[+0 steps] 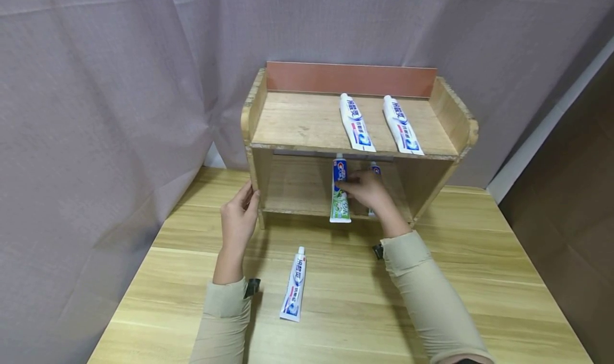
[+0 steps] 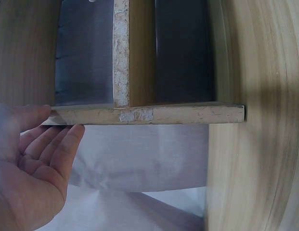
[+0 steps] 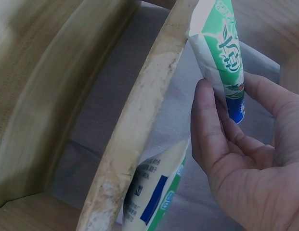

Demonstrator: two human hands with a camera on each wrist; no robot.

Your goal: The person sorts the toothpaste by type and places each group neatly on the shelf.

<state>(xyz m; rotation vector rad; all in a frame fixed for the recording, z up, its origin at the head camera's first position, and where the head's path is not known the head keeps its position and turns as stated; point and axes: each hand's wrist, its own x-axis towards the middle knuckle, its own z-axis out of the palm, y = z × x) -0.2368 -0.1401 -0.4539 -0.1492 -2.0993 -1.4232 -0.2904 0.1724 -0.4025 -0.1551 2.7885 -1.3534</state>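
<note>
A blue, green and white toothpaste tube is held between the thumb and fingers of my right hand, at the front of the lower level of a small wooden shelf. The right wrist view shows the tube tilted over the shelf board's edge. Partly hidden behind that hand, a second green and blue tube lies on the same level. My left hand grips the left side panel, thumb on one face and fingers on the other.
Two white and blue toothpaste tubes lie on the shelf's top level, towards the right. Another white tube lies on the wooden table in front of the shelf. A grey curtain hangs behind.
</note>
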